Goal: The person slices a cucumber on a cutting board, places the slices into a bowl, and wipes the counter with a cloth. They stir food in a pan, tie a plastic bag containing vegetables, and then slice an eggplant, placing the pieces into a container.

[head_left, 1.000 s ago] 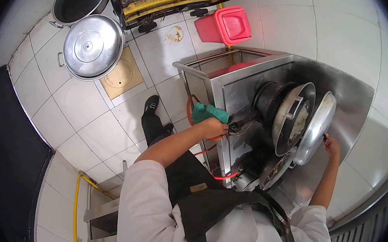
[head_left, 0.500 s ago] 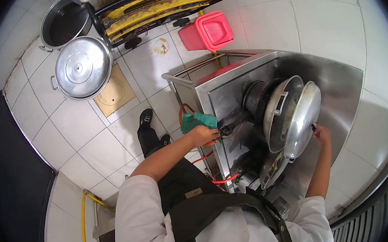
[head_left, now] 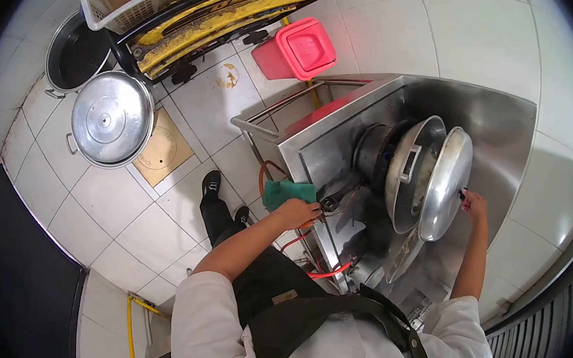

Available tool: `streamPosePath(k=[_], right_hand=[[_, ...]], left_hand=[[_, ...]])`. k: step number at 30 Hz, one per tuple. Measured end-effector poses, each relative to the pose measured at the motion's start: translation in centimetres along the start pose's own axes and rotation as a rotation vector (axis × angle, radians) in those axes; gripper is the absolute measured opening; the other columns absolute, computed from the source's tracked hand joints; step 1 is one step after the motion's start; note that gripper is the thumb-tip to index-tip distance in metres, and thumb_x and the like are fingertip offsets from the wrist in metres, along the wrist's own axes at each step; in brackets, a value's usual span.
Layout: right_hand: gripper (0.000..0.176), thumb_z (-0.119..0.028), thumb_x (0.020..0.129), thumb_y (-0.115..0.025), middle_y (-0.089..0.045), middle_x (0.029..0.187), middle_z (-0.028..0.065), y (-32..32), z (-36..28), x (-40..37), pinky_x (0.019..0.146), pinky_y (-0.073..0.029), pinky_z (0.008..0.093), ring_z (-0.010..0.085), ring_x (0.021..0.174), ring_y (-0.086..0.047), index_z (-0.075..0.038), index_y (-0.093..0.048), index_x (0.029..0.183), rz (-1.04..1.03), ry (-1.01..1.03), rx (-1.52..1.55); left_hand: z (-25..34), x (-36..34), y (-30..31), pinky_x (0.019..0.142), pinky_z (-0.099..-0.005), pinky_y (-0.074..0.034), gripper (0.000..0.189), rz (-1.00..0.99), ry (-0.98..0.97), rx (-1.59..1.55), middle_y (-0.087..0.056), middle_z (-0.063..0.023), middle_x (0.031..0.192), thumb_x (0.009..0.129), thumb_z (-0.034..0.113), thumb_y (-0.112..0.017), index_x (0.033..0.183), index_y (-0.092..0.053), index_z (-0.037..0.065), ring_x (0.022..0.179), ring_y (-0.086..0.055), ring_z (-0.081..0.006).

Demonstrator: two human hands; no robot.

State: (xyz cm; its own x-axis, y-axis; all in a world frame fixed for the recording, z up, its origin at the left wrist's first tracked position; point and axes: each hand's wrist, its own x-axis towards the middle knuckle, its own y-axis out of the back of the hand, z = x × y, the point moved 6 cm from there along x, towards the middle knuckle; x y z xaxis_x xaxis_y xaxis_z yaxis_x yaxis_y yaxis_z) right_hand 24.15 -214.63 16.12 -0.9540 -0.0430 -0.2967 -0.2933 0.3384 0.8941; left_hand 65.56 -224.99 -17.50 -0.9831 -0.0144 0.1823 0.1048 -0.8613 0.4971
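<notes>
My right hand [head_left: 475, 205] pinches the black knob of a round silver lid [head_left: 445, 183]. The lid is held beside a silver wok [head_left: 406, 182] and overlaps its opening. That wok, with a pale side handle, is over a dark burner [head_left: 371, 150] on a steel stove [head_left: 337, 133]. At the stove's front edge, my left hand [head_left: 294, 214] is closed near a black burner fitting [head_left: 329, 204]; what its fingers grip is hidden. A green cloth [head_left: 288, 192] lies against that hand. Another shallow pan [head_left: 404, 257] shows partly behind the lid.
A lidded pot [head_left: 112, 119] and an open pot [head_left: 78, 54] stand on the tiled floor to the left. Beyond the stove are a red bin [head_left: 306, 49] and a yellow-and-black trolley [head_left: 228, 20] carrying a white crate [head_left: 128, 9]. Red hoses run along the stove's front.
My view has shifted slightly. The lid now hides more of the shallow pan, including its handle. Both hands keep about the same places, the right one still on the lid knob.
</notes>
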Motion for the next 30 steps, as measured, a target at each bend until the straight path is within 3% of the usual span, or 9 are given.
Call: streamPosePath(k=[7,13,18,25,30], right_hand=[[0.026,-0.021,0.072,-0.071,-0.044,0.053,-0.0014,0.1,1.0,1.3,0.043,-0.042,0.0246,0.01,0.046,-0.046,-0.01,-0.05,0.063,-0.093,-0.009,0.004],[0.022,-0.017,0.071,-0.071,-0.046,0.051,0.0003,0.4,1.1,1.4,0.042,-0.039,0.0255,0.0111,0.044,-0.046,-0.007,-0.053,0.064,-0.056,0.001,0.05],[0.027,-0.022,0.072,-0.071,-0.043,0.053,-0.0017,0.5,1.1,0.7,0.044,-0.041,0.0245,0.0097,0.045,-0.045,-0.012,-0.049,0.061,-0.043,-0.008,0.022],[0.027,-0.022,0.072,-0.071,-0.044,0.054,-0.002,1.9,1.7,1.2,0.045,-0.04,0.0243,0.0092,0.046,-0.044,-0.012,-0.048,0.062,0.002,-0.001,-0.027],[0.028,-0.02,0.073,-0.069,-0.04,0.052,-0.0028,4.7,1.0,0.1,0.045,-0.039,0.0254,0.0086,0.046,-0.041,-0.013,-0.046,0.06,0.013,0.015,0.141]], left_hand=[[-0.5,-0.1,-0.6,0.056,-0.0364,-0.052,0.033,0.041,0.0,-0.041,-0.052,-0.0046,0.103,0.077,0.021,-0.056,0.108,-0.057,0.01,0.069,-0.061,-0.024],[-0.5,0.0,-0.4,0.056,-0.0364,-0.052,0.032,0.044,-0.001,-0.047,-0.052,-0.0047,0.102,0.077,0.02,-0.055,0.107,-0.057,0.009,0.071,-0.061,-0.0237],[-0.3,0.0,0.1,0.057,-0.0365,-0.052,0.031,0.013,0.0,-0.013,-0.052,-0.0048,0.103,0.077,0.019,-0.055,0.107,-0.057,0.009,0.072,-0.062,-0.0233],[-0.3,0.2,-0.3,0.056,-0.0359,-0.051,0.036,0.008,-0.009,0.002,-0.053,-0.0042,0.114,0.077,0.024,-0.056,0.112,-0.056,0.012,0.067,-0.062,-0.0235],[0.7,-1.0,2.0,0.057,-0.0378,-0.05,0.037,0.046,0.038,-0.009,-0.05,-0.0046,0.115,0.08,0.023,-0.053,0.116,-0.052,0.013,0.065,-0.06,-0.0259]])
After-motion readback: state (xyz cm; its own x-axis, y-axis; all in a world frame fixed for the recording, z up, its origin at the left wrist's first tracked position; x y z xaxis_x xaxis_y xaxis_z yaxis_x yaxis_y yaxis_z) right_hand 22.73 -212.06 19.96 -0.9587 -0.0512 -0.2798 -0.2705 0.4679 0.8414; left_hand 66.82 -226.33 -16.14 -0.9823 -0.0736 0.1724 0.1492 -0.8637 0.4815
